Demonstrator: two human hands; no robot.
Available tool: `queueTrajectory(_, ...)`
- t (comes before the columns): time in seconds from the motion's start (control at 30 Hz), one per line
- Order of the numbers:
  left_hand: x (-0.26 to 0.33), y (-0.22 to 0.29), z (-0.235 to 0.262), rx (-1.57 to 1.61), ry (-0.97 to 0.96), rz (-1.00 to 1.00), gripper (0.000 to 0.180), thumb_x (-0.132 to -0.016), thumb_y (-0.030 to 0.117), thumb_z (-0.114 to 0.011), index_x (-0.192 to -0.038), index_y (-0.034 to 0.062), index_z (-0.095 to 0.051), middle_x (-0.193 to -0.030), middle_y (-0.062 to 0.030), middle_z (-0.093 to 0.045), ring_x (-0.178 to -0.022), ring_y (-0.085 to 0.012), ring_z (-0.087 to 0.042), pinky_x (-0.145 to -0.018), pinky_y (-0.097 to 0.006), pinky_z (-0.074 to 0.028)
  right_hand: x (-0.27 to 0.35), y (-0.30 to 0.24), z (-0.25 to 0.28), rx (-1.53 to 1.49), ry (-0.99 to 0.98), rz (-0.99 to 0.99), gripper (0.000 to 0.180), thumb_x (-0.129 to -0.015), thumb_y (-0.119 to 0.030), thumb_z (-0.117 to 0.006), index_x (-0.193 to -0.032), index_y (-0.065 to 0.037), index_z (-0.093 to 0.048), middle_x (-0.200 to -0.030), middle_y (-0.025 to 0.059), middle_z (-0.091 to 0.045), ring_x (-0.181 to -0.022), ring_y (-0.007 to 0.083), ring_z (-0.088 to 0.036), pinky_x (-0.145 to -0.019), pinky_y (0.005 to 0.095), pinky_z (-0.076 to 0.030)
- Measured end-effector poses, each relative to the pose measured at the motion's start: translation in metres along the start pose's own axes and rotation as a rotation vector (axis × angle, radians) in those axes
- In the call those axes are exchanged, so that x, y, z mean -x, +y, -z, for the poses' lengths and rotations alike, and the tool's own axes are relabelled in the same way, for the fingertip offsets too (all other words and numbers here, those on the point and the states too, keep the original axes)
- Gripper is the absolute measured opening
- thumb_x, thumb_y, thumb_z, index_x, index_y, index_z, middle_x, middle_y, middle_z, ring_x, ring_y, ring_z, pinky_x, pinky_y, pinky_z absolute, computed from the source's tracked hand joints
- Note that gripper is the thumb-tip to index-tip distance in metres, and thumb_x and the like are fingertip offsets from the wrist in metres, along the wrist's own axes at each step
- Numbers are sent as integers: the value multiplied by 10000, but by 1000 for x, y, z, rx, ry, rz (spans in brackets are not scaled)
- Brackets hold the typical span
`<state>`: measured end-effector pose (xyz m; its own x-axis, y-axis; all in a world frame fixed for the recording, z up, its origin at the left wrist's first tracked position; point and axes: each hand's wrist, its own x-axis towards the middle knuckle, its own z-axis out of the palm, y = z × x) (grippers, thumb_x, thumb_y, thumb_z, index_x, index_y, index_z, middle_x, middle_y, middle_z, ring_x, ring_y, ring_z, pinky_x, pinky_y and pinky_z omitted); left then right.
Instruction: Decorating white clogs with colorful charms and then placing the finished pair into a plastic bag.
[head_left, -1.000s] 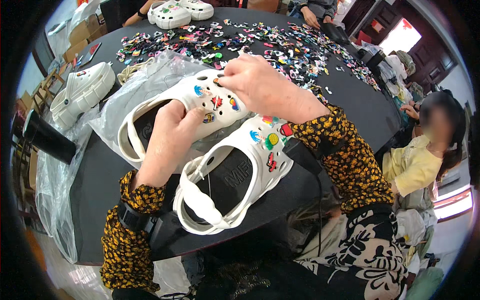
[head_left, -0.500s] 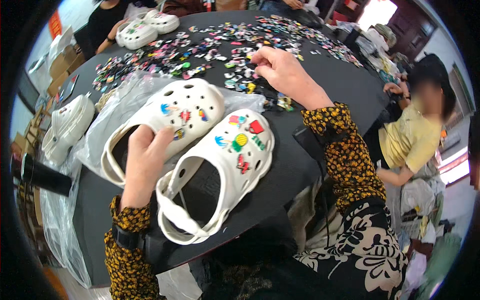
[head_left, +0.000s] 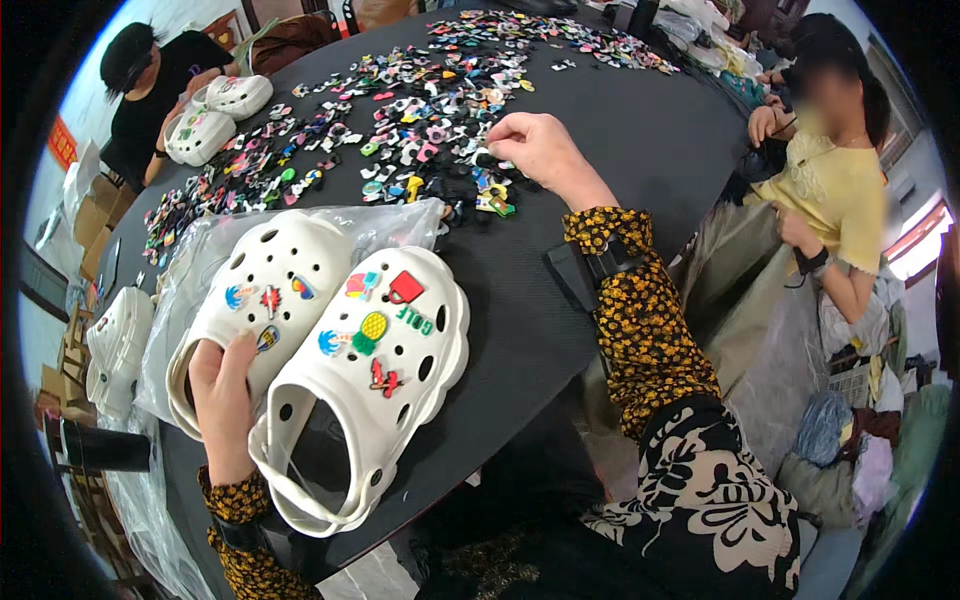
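Two white clogs lie side by side on the dark table. The left clog [head_left: 318, 250] carries several colourful shoe charms, and my left hand [head_left: 222, 400] grips it by the opening, fingers inside and thumb on top beside a dark badge charm. Against it rests the right clog [head_left: 425, 335], also set with several charms, among them a pineapple charm [head_left: 374, 326] and a red one [head_left: 405, 288]. My right hand [head_left: 545, 155] reaches to the near edge of a spread of loose charms [head_left: 440, 110]. Its thumb and forefinger are pinched together; whatever sits between them is too small to make out.
Clear plastic [head_left: 185, 300] lies under and beside the clogs. Another white clog [head_left: 122, 350] is at the left edge, near a dark cylinder [head_left: 105, 445]. At the far left, a person in black sits by a white pair [head_left: 200, 135]. A person in yellow [head_left: 825, 200] is at right.
The view has shifted, placing the clogs lower and further left. My right hand's fingertips have come down to the charms; my left keeps its grip. At right, a greyish cloth now shows by the co-worker.
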<state>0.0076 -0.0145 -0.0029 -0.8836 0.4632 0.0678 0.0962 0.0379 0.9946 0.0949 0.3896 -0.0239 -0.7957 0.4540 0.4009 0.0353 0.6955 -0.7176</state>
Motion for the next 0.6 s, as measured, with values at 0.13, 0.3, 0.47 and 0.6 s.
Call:
queueTrajectory(0.13,2,2,4,-23,14,4,330,-895,115,-547,-1162,-80,-535,-1059,-98,-625,-921,-130,-588,-801,-253,-454,10,-3,-1,-134,-276,85,167,-714,-128,-668,-836,-18,-696,-752,102,-679,-680,158,-627,-659,291,-489)
queueTrajectory(0.3,4,0,10,-7,28,26,326,-901,116,-544,-1166,-74,-534,-1070,-103,-621,-930,-128,-584,-805,-255,-451,27,-28,3,8,-562,89,212,-734,-128,-669,-911,-10,-674,-766,78,-646,-719,163,-606,-675,289,-474)
queueTrajectory(0.47,4,0,9,5,38,36,325,-901,112,-541,-1168,-74,-530,-1073,-108,-620,-939,-134,-585,-813,-259,-452,34,-29,0,264,-582,180,251,-720,-121,-660,-947,-14,-653,-819,130,-615,-798,272,-604,-709,362,-478)
queueTrajectory(0.6,6,4,9,-22,24,20,321,-901,106,-536,-1166,-74,-530,-1076,-110,-620,-945,-137,-585,-819,-260,-452,31,-23,-1,238,-423,262,214,-744,-106,-653,-940,-21,-658,-847,137,-664,-784,266,-638,-718,373,-495)
